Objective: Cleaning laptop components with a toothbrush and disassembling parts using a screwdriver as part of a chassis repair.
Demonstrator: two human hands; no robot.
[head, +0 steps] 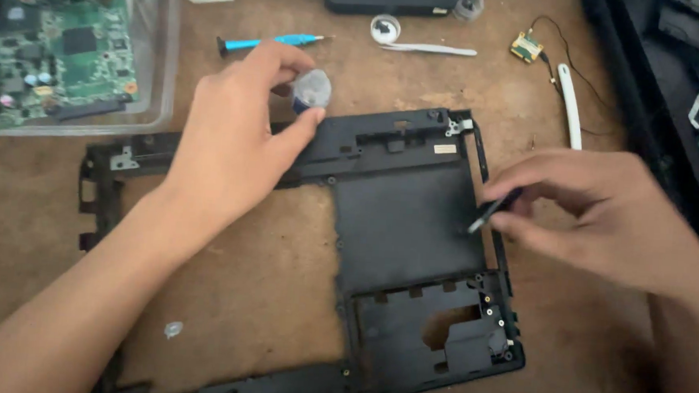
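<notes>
Hands: L (237,135) pinches small cap (313,88), R (604,214) grips tool (492,212).

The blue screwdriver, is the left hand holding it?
No, the blue screwdriver lies on the table beyond the left hand, which pinches a small round clear container.

Black frame (412,216), blue-handled screwdriver (266,42)
</notes>
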